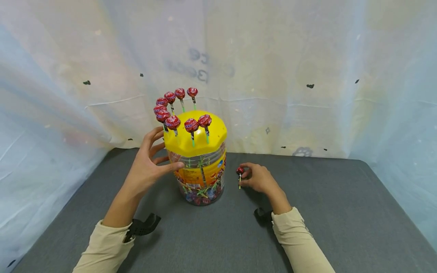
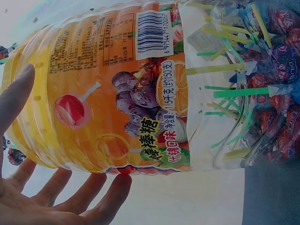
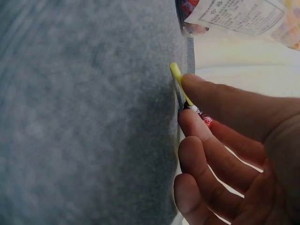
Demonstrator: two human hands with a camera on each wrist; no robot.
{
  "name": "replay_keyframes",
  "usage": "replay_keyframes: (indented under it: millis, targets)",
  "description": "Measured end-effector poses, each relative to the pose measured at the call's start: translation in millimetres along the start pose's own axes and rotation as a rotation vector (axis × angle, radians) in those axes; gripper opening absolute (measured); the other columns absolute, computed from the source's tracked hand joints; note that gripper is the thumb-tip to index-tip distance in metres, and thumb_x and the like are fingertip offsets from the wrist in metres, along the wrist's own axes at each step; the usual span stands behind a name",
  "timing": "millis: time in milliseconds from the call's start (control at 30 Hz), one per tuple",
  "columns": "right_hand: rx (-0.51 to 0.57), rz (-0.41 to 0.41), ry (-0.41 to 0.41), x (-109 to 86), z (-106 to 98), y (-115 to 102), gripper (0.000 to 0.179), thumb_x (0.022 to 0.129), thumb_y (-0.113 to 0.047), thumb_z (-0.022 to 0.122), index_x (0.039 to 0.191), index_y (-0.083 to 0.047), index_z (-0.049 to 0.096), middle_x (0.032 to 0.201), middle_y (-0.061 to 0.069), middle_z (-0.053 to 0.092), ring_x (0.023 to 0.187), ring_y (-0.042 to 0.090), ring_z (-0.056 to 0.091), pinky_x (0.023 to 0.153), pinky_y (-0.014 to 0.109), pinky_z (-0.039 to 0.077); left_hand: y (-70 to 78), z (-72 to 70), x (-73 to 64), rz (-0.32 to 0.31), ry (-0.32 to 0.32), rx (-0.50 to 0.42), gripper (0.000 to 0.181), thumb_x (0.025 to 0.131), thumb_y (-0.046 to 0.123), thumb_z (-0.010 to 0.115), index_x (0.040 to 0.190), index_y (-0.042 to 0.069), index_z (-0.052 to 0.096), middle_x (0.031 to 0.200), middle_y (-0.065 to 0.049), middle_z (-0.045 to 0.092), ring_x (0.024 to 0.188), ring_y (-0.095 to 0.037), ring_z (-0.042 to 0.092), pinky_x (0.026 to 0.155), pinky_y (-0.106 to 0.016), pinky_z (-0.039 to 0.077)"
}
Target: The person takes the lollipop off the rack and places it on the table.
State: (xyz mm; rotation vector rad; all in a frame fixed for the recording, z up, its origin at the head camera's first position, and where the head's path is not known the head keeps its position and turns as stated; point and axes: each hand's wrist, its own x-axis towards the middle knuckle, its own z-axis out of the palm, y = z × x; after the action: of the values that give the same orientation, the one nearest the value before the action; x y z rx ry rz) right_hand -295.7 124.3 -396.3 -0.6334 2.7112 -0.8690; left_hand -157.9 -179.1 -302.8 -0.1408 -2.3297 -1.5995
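A clear plastic candy jar [image 1: 201, 170] with a yellow lid [image 1: 194, 146] stands upright on the table. My left hand [image 1: 149, 159] holds its left side just below the lid, thumb in front and fingers spread round the back. Several red-wrapped lollipops [image 1: 191, 125] stand by their sticks in the lid, in an arc along its front, left and back edges. To the right of the jar, my right hand [image 1: 257, 177] pinches a lollipop [image 1: 240, 171] between thumb and fingers, its red head up. In the right wrist view its yellow stick [image 3: 176, 71] pokes out past the thumb.
Loose lollipops [image 2: 262, 89] with green and yellow sticks fill the jar's bottom. An orange printed label [image 2: 117, 98] wraps its side. A grey cloth-covered table [image 1: 327, 212] lies beneath, with a pale curtain [image 1: 273, 76] behind it. Black wrist straps [image 1: 145, 225] sit at both cuffs.
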Motion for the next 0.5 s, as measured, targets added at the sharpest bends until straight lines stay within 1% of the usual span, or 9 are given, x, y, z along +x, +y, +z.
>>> replay_keyframes:
  millis: [167,333,500]
  targets:
    - [-0.005,-0.003,-0.004,-0.4,-0.6,0.7,0.065,0.082,-0.021,0.083,0.140,-0.010,0.056,0.102,0.000,0.075,0.103,0.025,0.067,0.101,0.051,0.048,-0.2,0.3,0.6,-0.003,0.000,-0.002,0.098,0.084,0.011,0.080,0.157,0.034,0.019,0.163,0.002,0.021,0.143,-0.029,0.036,0.109,-0.057,0.041]
    - [-0.010,-0.004,-0.008,-1.0,-2.4,0.1,0.065,0.082,-0.022,0.083,0.140,-0.011,0.055,0.104,0.001,0.075,0.101,0.025,0.067,0.097,0.050,0.050,0.1,-0.2,0.5,-0.007,-0.002,-0.003,0.099,0.084,0.011,0.080,0.157,0.035,0.018,0.163,0.002,0.020,0.143,-0.030,0.035,0.110,-0.058,0.040]
    - [-0.006,-0.012,0.001,-5.3,-8.7,-5.8,0.066,0.084,-0.022,0.081,0.143,-0.013,0.053,0.108,0.002,0.074,0.101,0.024,0.068,0.094,0.048,0.052,-0.3,-0.8,1.1,-0.006,-0.003,-0.004,0.098,0.084,0.006,0.078,0.156,0.035,0.018,0.163,0.002,0.020,0.144,-0.030,0.035,0.110,-0.059,0.039]
